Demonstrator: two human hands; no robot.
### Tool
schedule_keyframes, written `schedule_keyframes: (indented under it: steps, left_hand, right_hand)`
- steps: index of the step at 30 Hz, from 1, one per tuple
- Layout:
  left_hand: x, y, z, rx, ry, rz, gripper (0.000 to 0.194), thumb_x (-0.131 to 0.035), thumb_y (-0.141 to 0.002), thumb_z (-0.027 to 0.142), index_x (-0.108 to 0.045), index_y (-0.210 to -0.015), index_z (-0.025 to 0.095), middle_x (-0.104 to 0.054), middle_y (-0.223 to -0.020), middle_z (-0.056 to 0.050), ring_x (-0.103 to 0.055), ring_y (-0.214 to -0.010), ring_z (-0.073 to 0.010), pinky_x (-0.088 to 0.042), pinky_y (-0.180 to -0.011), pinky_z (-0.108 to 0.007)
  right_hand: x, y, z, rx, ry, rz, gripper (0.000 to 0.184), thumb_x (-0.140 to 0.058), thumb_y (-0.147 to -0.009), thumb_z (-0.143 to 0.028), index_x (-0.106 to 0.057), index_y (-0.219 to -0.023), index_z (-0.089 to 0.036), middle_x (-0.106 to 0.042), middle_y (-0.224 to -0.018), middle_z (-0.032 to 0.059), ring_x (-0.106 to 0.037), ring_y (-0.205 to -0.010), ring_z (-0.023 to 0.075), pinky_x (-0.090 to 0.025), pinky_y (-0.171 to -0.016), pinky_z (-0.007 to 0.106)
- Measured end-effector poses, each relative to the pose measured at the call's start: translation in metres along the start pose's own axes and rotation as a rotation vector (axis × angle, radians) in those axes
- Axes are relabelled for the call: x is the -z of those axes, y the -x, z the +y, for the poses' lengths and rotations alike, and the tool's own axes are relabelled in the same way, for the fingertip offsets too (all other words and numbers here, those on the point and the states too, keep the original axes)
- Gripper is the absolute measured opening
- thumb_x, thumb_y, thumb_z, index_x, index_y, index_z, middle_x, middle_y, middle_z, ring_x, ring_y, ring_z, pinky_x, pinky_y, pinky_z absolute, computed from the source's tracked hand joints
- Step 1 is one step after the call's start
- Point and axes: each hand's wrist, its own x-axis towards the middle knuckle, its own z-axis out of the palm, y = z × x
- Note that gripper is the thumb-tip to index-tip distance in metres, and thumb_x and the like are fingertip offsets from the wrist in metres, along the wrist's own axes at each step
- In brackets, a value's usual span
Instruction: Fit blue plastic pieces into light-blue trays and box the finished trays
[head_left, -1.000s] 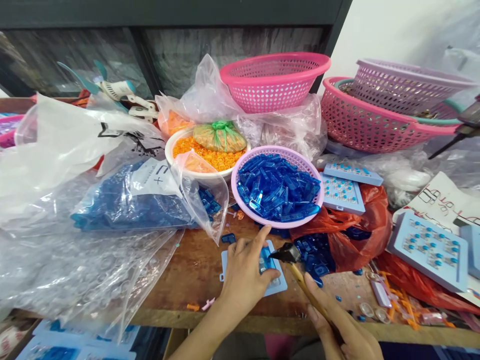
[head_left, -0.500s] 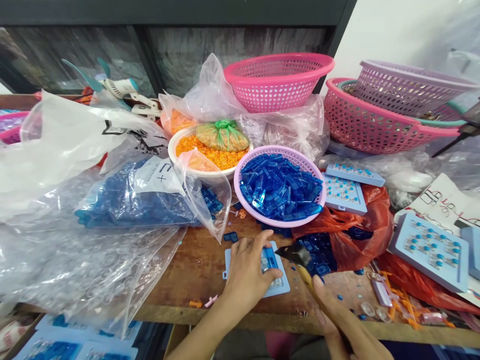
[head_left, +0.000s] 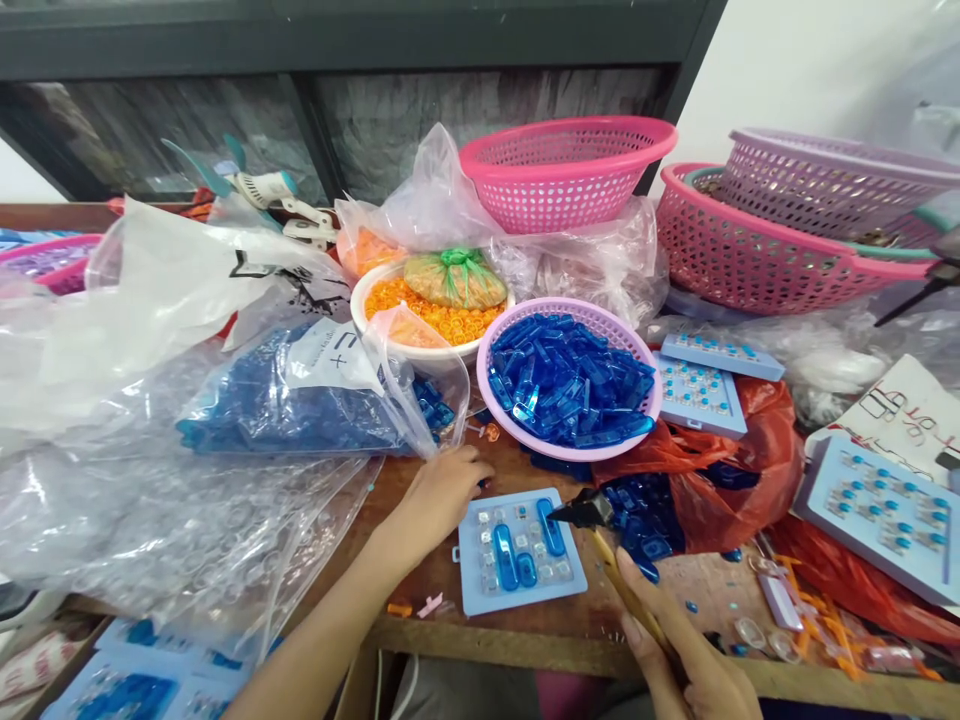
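1. Clasping yellow-handled pliers (head_left: 589,508) in the right hand (head_left: 675,640), with black tips over the right side of the pale-blue panel (head_left: 525,598).
2. Lying flat on the bench (head_left: 424,572), seemingly part-filled, with three blue inserts (head_left: 505,557) seated and many clear studs (head_left: 487,560) uncovered.
3. Bending the left hand (head_left: 442,490) beside a small blue part (head_left: 481,484); impossible to tell whether pinching it.
4. Farther, with plenty more blue pieces (head_left: 562,380) heaped loose in a lilac basket (head_left: 568,453).

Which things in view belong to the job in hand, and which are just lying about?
Seemingly in the job:
- black-headed tool, held in the right hand
- light-blue tray at the tool's tip, left hand beside it
- probably the lilac basket of blue pieces

Seemingly lying about:
- fan
- bright pink basket
- orange bit and pink bit near the table edge
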Motion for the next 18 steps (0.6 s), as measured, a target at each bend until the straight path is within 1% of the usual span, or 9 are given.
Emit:
schedule_keyframes:
  steps: [2, 4, 5, 7, 9, 11, 13, 16, 18]
  left_hand:
    - [0.001, -0.005, 0.004, -0.013, 0.014, 0.011, 0.028, -0.055, -0.083, 0.003, -0.075, -0.095, 0.018, -0.074, -0.099, -0.009, -0.070, -0.097, -0.0250, -0.055, -0.092, -0.039]
    - [0.001, -0.003, 0.008, -0.015, 0.081, 0.067, 0.034, -0.052, -0.085, 0.005, -0.073, -0.108, 0.019, -0.074, -0.112, -0.010, -0.069, -0.104, -0.0237, -0.054, -0.097, -0.039]
    - [0.002, 0.001, 0.010, 0.000, 0.164, 0.106, 0.038, -0.051, -0.086, 0.006, -0.070, -0.115, 0.020, -0.073, -0.118, -0.010, -0.069, -0.106, -0.0226, -0.054, -0.098, -0.038]
    - [0.002, 0.011, 0.013, 0.055, 0.413, 0.171, 0.041, -0.052, -0.086, 0.011, -0.067, -0.123, 0.021, -0.073, -0.120, -0.008, -0.070, -0.104, -0.0206, -0.055, -0.096, -0.036]
    - [0.001, 0.023, 0.016, 0.113, 0.664, 0.191, 0.039, -0.055, -0.086, 0.017, -0.066, -0.123, 0.019, -0.073, -0.118, -0.009, -0.072, -0.100, -0.0202, -0.058, -0.091, -0.034]
    - [-0.002, 0.032, 0.019, 0.134, 0.795, 0.176, 0.036, -0.059, -0.084, 0.021, -0.068, -0.119, 0.018, -0.072, -0.119, -0.011, -0.071, -0.102, -0.0213, -0.058, -0.090, -0.034]
    - [-0.007, 0.038, 0.024, 0.135, 0.809, 0.173, 0.033, -0.063, -0.082, 0.021, -0.071, -0.113, 0.018, -0.072, -0.118, -0.010, -0.071, -0.103, -0.0226, -0.056, -0.092, -0.035]
    - [-0.015, 0.039, 0.032, 0.142, 0.686, 0.202, 0.032, -0.065, -0.078, 0.016, -0.075, -0.108, 0.023, -0.075, -0.111, -0.006, -0.068, -0.106, -0.0242, -0.051, -0.099, -0.039]
    - [-0.019, 0.036, 0.037, 0.171, 0.617, 0.223, 0.034, -0.066, -0.077, 0.013, -0.076, -0.107, 0.026, -0.074, -0.109, -0.005, -0.066, -0.107, -0.0247, -0.048, -0.102, -0.040]
  right_hand:
    - [0.000, -0.002, -0.002, -0.015, -0.007, 0.014, 0.066, -0.053, -0.098, -0.016, -0.035, -0.156, -0.039, -0.064, -0.137, -0.0042, -0.067, -0.115, 0.0198, -0.054, -0.095, 0.024]
    - [-0.001, -0.002, -0.002, -0.042, -0.009, 0.034, 0.064, -0.053, -0.098, -0.017, -0.037, -0.156, -0.040, -0.065, -0.136, -0.0045, -0.067, -0.114, 0.0200, -0.054, -0.096, 0.025]
    - [-0.001, -0.001, -0.002, -0.048, -0.013, 0.038, 0.064, -0.053, -0.098, -0.017, -0.037, -0.155, -0.040, -0.065, -0.136, -0.0047, -0.067, -0.114, 0.0198, -0.054, -0.096, 0.025]
    - [-0.001, 0.001, -0.001, -0.048, -0.027, 0.028, 0.065, -0.054, -0.098, -0.017, -0.037, -0.155, -0.041, -0.065, -0.136, -0.0054, -0.068, -0.114, 0.0191, -0.054, -0.096, 0.025]
    - [0.000, 0.002, 0.000, -0.053, -0.029, 0.003, 0.065, -0.055, -0.097, -0.018, -0.037, -0.155, -0.041, -0.065, -0.136, -0.0055, -0.068, -0.114, 0.0187, -0.055, -0.093, 0.023]
    - [0.001, 0.002, 0.000, -0.076, -0.021, -0.008, 0.064, -0.056, -0.097, -0.019, -0.039, -0.155, -0.040, -0.066, -0.135, -0.0053, -0.068, -0.114, 0.0192, -0.056, -0.092, 0.023]
    - [0.001, 0.001, 0.000, -0.084, -0.025, -0.003, 0.062, -0.056, -0.097, -0.019, -0.040, -0.154, -0.040, -0.065, -0.137, -0.0049, -0.067, -0.116, 0.0199, -0.055, -0.094, 0.024]
    - [-0.001, 0.000, -0.001, -0.080, -0.027, -0.001, 0.063, -0.054, -0.098, -0.018, -0.039, -0.155, -0.039, -0.062, -0.141, -0.0038, -0.064, -0.120, 0.0207, -0.053, -0.099, 0.027]
    - [-0.002, 0.001, -0.001, -0.072, 0.006, -0.011, 0.063, -0.053, -0.099, -0.019, -0.035, -0.157, -0.038, -0.062, -0.140, -0.0030, -0.064, -0.120, 0.0210, -0.053, -0.098, 0.027]
